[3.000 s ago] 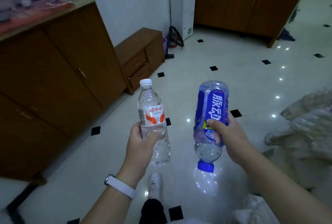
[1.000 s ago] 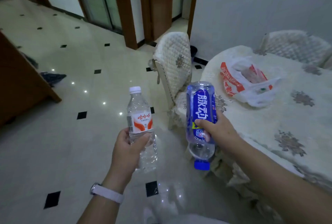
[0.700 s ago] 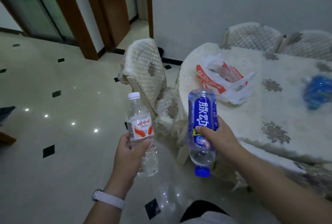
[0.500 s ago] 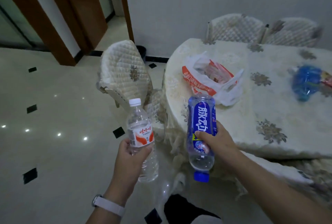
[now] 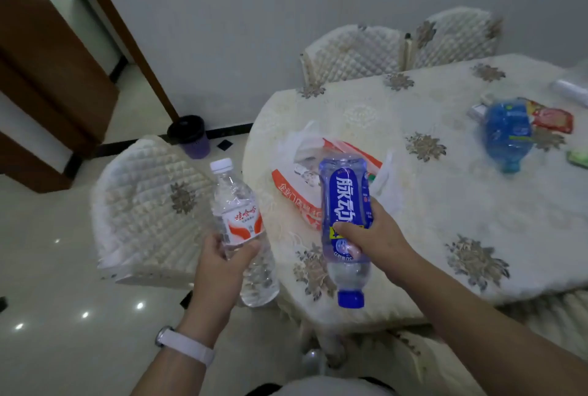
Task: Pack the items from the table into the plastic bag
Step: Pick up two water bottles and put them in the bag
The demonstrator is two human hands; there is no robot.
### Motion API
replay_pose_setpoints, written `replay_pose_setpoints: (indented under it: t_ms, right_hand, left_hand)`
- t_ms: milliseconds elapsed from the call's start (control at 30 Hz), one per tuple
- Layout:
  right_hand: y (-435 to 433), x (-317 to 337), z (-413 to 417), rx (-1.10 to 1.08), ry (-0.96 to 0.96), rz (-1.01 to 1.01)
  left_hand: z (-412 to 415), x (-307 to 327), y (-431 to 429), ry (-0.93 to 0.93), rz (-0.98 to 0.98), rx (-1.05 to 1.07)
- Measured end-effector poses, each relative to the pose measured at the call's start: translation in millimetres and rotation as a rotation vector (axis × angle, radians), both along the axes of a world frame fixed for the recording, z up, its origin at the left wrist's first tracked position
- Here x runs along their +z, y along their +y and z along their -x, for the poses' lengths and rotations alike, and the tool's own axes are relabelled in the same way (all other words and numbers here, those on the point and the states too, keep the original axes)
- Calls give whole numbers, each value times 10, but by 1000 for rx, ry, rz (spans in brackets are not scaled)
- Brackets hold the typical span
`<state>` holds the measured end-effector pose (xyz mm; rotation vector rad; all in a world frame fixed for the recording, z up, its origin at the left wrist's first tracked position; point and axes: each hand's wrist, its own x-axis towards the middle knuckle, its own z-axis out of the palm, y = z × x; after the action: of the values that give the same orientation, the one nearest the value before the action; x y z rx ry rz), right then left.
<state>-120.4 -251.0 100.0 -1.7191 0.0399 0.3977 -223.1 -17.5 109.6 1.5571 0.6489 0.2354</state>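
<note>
Gripping a clear bottle (image 5: pixel 241 233) cap-up, the left hand (image 5: pixel 222 260) holds it beside the right hand (image 5: pixel 370 241), which clasps a blue bottle (image 5: pixel 345 205) cap-down over the table (image 5: pixel 413 205) edge, its base just before the bag (image 5: pixel 305 173) lying beyond.

A home dining room: an oval surface (image 5: pixel 413 201) draped in a cream embroidered cloth, quilted-cover chairs (image 5: pixel 149 205) at its left and far sides, glossy pale floor tiles (image 5: pixel 47 268) with black insets, a wooden door frame (image 5: pixel 127 36), a small waste bin (image 5: pixel 190 135) by the far wall
</note>
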Motion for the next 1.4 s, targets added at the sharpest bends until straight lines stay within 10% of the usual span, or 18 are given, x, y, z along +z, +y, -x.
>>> replay_pose_setpoints:
  t_ms: [800, 1400]
  right_hand:
    - [446, 58, -1615, -686, -185, 265]
    - [394, -554, -1875, -87, -274, 889]
  left_hand:
    - [-3352, -645, 159, -81, -4, -564]
    - [-3607, -1087, 363, -16, -167, -663]
